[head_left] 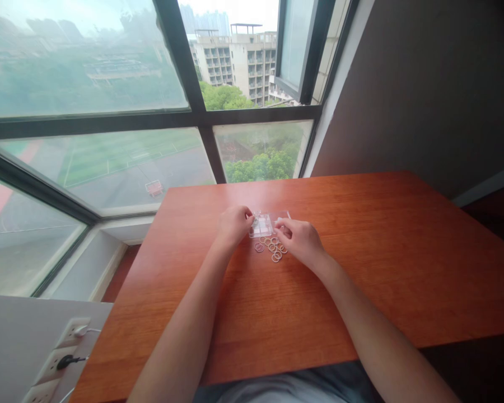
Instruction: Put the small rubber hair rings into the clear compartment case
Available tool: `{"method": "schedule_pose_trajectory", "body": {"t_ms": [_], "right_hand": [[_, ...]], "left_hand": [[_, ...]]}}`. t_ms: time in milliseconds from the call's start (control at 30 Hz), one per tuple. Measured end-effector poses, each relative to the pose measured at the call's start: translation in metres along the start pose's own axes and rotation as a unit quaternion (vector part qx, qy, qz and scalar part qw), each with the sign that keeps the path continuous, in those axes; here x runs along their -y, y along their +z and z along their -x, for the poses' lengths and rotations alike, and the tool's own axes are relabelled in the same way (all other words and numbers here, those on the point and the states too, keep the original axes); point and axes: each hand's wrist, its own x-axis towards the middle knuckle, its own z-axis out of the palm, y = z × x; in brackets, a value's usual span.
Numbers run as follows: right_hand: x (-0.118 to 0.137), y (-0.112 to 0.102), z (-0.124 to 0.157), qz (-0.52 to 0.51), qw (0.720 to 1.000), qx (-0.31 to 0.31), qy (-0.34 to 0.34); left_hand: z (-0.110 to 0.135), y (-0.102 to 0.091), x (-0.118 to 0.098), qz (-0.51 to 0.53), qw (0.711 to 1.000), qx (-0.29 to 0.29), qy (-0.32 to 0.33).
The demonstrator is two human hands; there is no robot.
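Observation:
A small clear plastic box [261,226] sits on the table, with dividers inside. My left hand [236,223] is at its left edge, thumb and fingers closed in a pinch on the box's upper left corner. To the right of the box, my right hand [301,239] is closed too, its fingertips pinching something small and whitish that I cannot make out. A clear flap, perhaps the lid, shows partly behind those fingers. Just in front of the box lie several pale thin rings [273,244], like small hair ties, and a few pinkish rings [259,247].
The reddish-brown wooden table [386,252] reaches far to the right. Behind it and on the left are framed windows [260,151]; one upper pane stands open. A dark wall [424,95] rises at the right. Wall sockets with plugs [69,358] are at lower left.

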Motion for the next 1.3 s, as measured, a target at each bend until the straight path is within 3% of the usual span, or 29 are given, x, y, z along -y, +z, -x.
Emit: {"method": "schedule_pose_trajectory", "body": {"t_ms": [400,667,867,1133,1300], "right_hand": [[0.001,-0.001,0.000,-0.006,1.000,0.005,-0.004],[0.001,-0.002,0.000,-0.013,1.000,0.008,-0.005],[0.001,-0.001,0.000,-0.013,1.000,0.008,-0.006],[0.000,-0.001,0.000,-0.013,1.000,0.009,-0.009],[0.001,-0.001,0.000,-0.012,1.000,0.007,-0.005]], "left_hand": [[-0.005,0.002,-0.002,-0.018,0.999,0.019,-0.029],[-0.006,0.001,-0.004,-0.041,0.999,0.033,-0.012],[-0.001,0.002,-0.001,-0.005,1.000,0.003,0.010],[0.004,-0.002,-0.002,0.091,0.991,-0.086,0.047],[0.005,0.005,-0.011,0.121,0.985,-0.090,0.078]]}}
